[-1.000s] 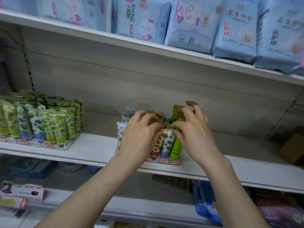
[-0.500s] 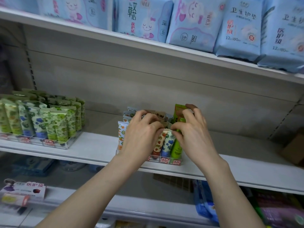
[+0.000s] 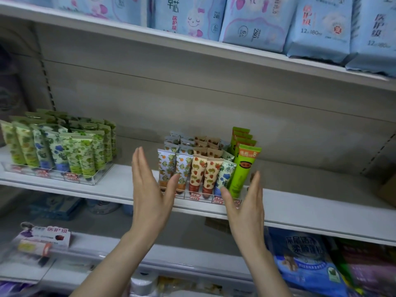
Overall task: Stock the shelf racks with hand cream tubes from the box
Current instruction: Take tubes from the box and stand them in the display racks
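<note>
Both hands have come off the upright fruit-patterned hand cream tubes [image 3: 209, 174]: my left hand [image 3: 150, 189] and right hand [image 3: 246, 206] are now flat, fingers straight and together, palms facing, holding nothing, either side of the small clear acrylic rack [image 3: 199, 196]. It sits on the white metal shelf [image 3: 310, 204], packed with those tubes plus taller bright green tubes [image 3: 244, 168] at its right. Whether my thumbs touch it I cannot tell.

Held flat with palms facing, the left grip [image 3: 151, 189] and right grip [image 3: 246, 203] flank the clear rack [image 3: 200, 196] of upright tubes [image 3: 197, 171] on the shelf [image 3: 310, 209].
</note>
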The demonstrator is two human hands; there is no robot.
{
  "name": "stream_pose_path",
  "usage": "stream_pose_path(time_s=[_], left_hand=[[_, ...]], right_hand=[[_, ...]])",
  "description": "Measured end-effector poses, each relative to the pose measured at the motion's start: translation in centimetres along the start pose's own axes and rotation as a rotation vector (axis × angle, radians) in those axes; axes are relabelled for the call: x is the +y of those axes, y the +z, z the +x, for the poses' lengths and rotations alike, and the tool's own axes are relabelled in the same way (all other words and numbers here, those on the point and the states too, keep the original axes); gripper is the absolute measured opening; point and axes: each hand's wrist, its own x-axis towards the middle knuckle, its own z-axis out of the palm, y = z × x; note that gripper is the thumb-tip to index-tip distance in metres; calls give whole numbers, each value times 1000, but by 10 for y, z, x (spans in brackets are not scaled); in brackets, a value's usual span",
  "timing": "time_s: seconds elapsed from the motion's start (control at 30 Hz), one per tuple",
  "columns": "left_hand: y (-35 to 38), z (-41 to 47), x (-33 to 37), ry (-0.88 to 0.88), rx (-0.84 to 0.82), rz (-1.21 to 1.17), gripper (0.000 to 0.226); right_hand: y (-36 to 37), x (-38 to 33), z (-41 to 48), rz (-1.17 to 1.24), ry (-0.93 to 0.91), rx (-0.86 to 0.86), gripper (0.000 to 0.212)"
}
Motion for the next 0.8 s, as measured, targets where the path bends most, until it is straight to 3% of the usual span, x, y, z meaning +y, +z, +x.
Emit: stream_pose_path(time_s=[0.2, 0.43, 0.8], left_hand=[[5, -8, -16, -97, -140, -26, 78], [10, -7, -19, -102, -164, 59, 68], [18, -6, -22, -128, -156, 183, 57]], right_hand=[[9, 6, 2, -10, -7, -22, 87], [11, 10, 5, -31, -57, -8, 72], [14, 15, 6, -67, -90, 8, 69]])
